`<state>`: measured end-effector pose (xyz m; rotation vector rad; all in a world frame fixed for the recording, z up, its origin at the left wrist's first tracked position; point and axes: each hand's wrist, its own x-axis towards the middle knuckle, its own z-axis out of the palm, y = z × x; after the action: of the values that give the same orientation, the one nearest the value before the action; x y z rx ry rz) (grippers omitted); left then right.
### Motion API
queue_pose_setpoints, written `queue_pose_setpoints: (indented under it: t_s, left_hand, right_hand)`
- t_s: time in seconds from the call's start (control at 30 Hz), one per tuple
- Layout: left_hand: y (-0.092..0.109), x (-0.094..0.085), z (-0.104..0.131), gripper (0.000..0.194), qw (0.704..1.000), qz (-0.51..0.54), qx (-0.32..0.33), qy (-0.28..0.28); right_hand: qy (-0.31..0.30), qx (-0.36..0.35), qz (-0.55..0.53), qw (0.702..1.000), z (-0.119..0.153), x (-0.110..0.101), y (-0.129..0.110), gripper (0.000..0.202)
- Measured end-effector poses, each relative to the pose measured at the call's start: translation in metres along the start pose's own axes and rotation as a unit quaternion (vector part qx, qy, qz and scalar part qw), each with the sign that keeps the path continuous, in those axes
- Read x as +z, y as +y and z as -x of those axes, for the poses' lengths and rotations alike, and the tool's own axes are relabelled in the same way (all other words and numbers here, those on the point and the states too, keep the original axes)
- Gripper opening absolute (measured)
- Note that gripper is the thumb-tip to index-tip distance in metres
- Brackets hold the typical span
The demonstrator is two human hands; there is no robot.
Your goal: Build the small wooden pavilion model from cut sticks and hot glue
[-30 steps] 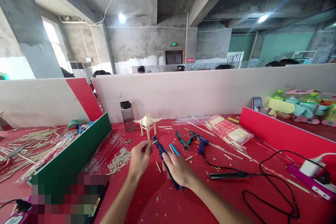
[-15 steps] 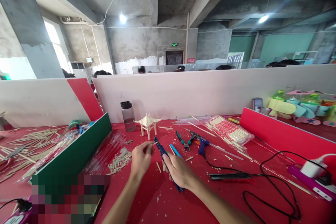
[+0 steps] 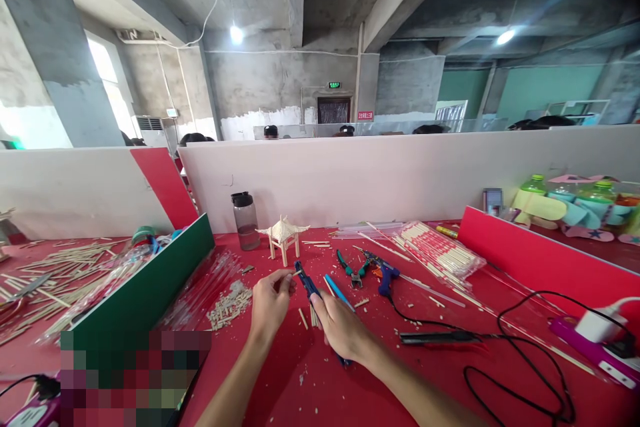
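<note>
Head view: little's changed, left hand [image 3: 271,297] still pinches stick [image 3: 297,273], right hand [image 3: 341,328] still grips cutter [image 3: 306,282], so probably mid-cut.

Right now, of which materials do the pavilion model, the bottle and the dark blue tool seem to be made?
Pavilion model: probably unvarnished wood; pale, matt, stick-like parts. Bottle: smooth plastic or glass; its sides are see-through. Dark blue tool: coated metal or plastic, unclear; the right hand hides much.
</note>
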<state>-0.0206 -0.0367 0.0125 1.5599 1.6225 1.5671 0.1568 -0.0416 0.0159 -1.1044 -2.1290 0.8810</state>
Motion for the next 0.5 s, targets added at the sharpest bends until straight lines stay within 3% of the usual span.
queue_pose_setpoints:
  t_s: [0.5]
  left_hand:
    - [0.0053, -0.0036, 0.0016, 0.033, 1.0, -0.006, -0.01, -0.019]
  right_hand:
    - [0.002, 0.011, -0.017, 1.0, -0.0001, 0.0036, 0.0022, 0.049]
